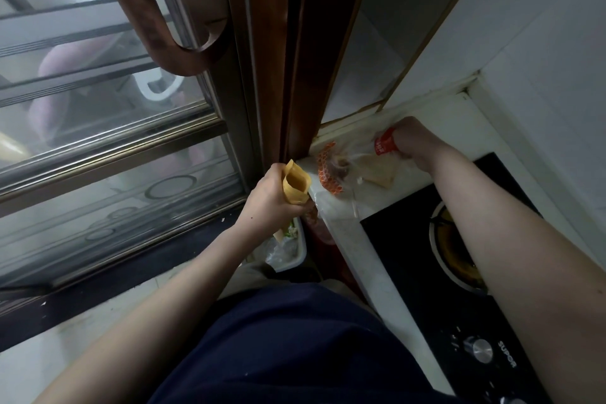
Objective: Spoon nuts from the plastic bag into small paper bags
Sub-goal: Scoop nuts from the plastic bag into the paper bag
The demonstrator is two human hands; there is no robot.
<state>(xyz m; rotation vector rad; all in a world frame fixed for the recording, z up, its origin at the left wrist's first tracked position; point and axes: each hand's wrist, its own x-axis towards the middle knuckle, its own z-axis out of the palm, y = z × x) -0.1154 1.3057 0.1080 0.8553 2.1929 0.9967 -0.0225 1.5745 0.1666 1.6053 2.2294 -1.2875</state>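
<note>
My left hand [270,198] grips a small yellow-brown paper bag [296,185] with its mouth open upward, held just off the left edge of the white counter [377,259]. A clear plastic bag with orange print [331,170] lies on the counter beside it, with something dark inside. My right hand [411,138] reaches to the far side of that plastic bag, its fingers against an orange-red piece [385,141]; blur hides what exactly it holds. Flat pale paper bags [380,174] lie under the plastic. No spoon is visible.
A black gas hob [459,272] with a burner and a knob fills the counter's right side, under my right forearm. A brown-framed glass sliding door [131,108] stands on the left. A white bin with a plastic liner [288,249] sits on the floor below my left hand.
</note>
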